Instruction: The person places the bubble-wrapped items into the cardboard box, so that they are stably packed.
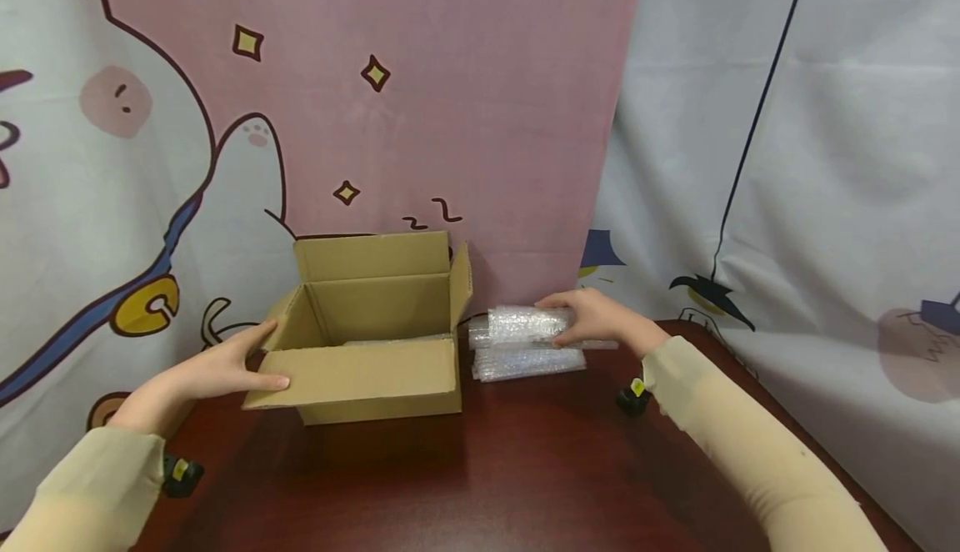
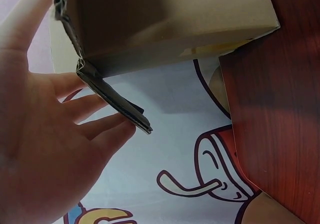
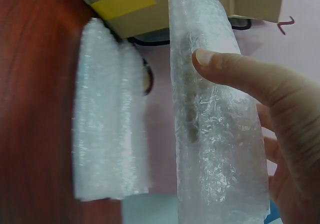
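Observation:
An open cardboard box (image 1: 382, 406) stands on the table, its flaps spread outward. My left hand (image 1: 213, 368) grips the box's left side, with the thumb lying over the front flap (image 1: 367, 371). From the left wrist view, fingers (image 2: 112, 129) touch the outer face of a flap (image 2: 117, 101). To the right of the box, my right hand (image 1: 600, 318) holds a piece of clear bubble wrap (image 3: 215, 149), thumb on the near face and fingers behind. More folded bubble wrap (image 3: 107, 124) lies on the table below it. Something pale shows low inside the box; its kind is unclear.
The dark red wooden table (image 1: 510, 469) extends in front of the box. A printed curtain (image 1: 525, 118) hangs close behind it. Yellow tape (image 3: 125, 1) marks the box's side. Small black devices sit at both wrists, one at the right cuff (image 1: 633, 399).

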A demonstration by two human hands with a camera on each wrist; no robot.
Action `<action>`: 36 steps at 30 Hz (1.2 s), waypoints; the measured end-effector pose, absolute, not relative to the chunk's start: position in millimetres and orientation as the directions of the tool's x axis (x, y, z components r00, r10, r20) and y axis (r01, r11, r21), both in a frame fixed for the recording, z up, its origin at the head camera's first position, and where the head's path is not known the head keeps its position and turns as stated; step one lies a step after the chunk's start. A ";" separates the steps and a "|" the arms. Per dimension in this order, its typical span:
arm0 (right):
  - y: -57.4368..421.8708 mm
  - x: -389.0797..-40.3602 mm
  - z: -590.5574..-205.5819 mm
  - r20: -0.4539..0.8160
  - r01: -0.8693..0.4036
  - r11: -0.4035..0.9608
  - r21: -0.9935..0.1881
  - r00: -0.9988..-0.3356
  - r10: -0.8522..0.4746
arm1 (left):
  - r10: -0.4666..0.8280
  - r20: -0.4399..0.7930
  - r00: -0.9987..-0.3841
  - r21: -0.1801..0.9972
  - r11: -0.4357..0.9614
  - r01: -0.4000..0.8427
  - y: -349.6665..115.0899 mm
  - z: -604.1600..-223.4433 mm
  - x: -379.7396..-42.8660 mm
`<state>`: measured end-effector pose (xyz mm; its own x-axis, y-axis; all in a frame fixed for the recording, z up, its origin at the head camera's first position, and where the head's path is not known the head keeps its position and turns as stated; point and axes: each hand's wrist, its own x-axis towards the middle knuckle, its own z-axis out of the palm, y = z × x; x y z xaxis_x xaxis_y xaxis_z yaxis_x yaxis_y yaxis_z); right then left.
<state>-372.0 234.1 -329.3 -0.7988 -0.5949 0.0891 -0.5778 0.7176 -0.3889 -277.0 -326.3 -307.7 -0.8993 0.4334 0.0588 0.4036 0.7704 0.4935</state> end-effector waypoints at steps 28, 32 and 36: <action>214.6 -372.4 -214.2 0.156 -0.627 0.731 -0.270 -0.777 -0.610 | 0.424 0.058 -0.904 0.473 0.785 0.399 -328.4 -309.7 -278.8; 213.1 -373.6 -199.9 0.190 -0.622 0.740 -0.254 -0.783 -0.593 | 0.422 0.059 -0.905 0.467 0.789 0.399 -328.4 -309.5 -279.2; 209.4 -375.8 -187.9 0.206 -0.618 0.743 -0.258 -0.786 -0.582 | 0.422 0.057 -0.905 0.469 0.789 0.397 -327.9 -309.3 -278.9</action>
